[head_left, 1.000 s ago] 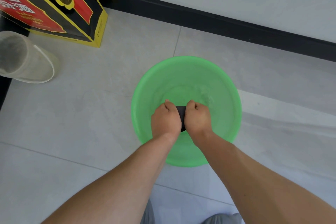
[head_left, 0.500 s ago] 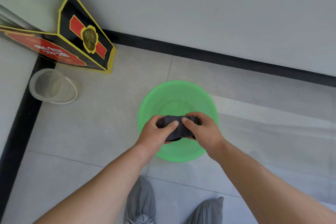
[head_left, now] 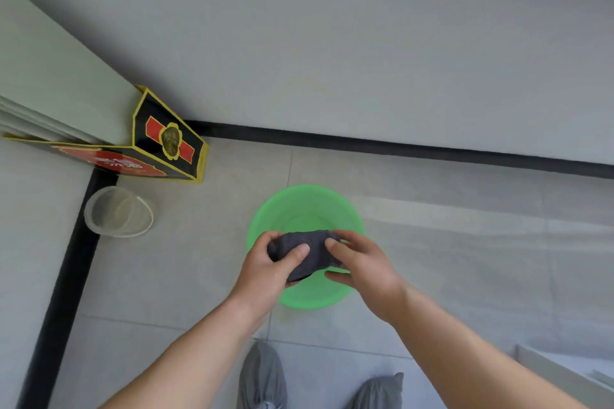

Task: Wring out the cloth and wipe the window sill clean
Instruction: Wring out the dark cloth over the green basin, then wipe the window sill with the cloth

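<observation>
A dark grey cloth [head_left: 307, 251] is bunched up between both hands, held above a green plastic basin [head_left: 305, 209] that stands on the tiled floor. My left hand [head_left: 269, 271] grips the cloth's left end, thumb laid over the top. My right hand [head_left: 363, 271] holds the right end with fingers partly spread around it. No window sill can be made out in this view.
A black, red and yellow carton [head_left: 166, 146] leans in the left corner. Beside it stands a clear plastic tub [head_left: 118, 212]. A black skirting [head_left: 398, 146] runs along the wall. My grey shoes [head_left: 262, 378] are at the bottom. A pale ledge [head_left: 564, 372] shows at the bottom right.
Both hands have lifted the cloth up out of the basin. The view has risen and pulled back, so the basin looks smaller. The tight fists have loosened to a looser grip.
</observation>
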Action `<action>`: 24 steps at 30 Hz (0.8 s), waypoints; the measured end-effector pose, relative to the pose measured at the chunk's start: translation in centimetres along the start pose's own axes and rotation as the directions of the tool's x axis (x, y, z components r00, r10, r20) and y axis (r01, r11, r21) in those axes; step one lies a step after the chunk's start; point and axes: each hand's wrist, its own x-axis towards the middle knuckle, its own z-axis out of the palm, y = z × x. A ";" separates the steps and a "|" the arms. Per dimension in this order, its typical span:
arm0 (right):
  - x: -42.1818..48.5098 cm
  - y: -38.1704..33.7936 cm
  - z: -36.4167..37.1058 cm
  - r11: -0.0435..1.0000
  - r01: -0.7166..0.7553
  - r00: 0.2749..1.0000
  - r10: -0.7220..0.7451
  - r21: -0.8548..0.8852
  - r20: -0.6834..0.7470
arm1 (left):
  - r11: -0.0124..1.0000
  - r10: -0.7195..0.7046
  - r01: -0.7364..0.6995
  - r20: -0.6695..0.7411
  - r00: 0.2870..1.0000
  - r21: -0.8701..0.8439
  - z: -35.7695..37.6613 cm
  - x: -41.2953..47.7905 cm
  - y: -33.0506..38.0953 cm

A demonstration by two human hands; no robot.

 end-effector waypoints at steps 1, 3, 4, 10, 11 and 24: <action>-1.9 -1.6 -0.4 0.999 0.019 1.000 -0.020 0.026 0.004 | 1.000 0.021 -0.021 0.011 1.000 0.019 0.7 -1.7 2.3; -5.9 -5.4 -1.6 0.997 0.071 0.997 -0.071 0.029 -0.005 | 0.997 0.061 -0.063 0.035 0.998 0.047 2.5 -5.1 7.2; -8.1 -7.5 -2.5 0.995 0.103 0.995 -0.103 0.014 -0.009 | 0.995 0.083 -0.085 0.050 0.995 0.054 3.6 -6.8 9.6; -20.2 -20.1 -9.7 0.974 0.226 0.974 -0.226 -0.020 -0.010 | 0.982 0.177 -0.184 0.154 0.972 0.038 12.7 -16.2 22.7; -21.7 -22.0 -11.2 0.974 0.228 0.974 -0.228 0.003 -0.008 | 0.982 0.178 -0.186 0.169 0.969 0.031 14.5 -17.4 24.6; -20.7 -44.1 -26.6 0.934 0.340 0.937 -0.327 0.110 -0.125 | 0.948 0.314 -0.320 0.203 0.927 -0.005 34.1 -12.9 43.3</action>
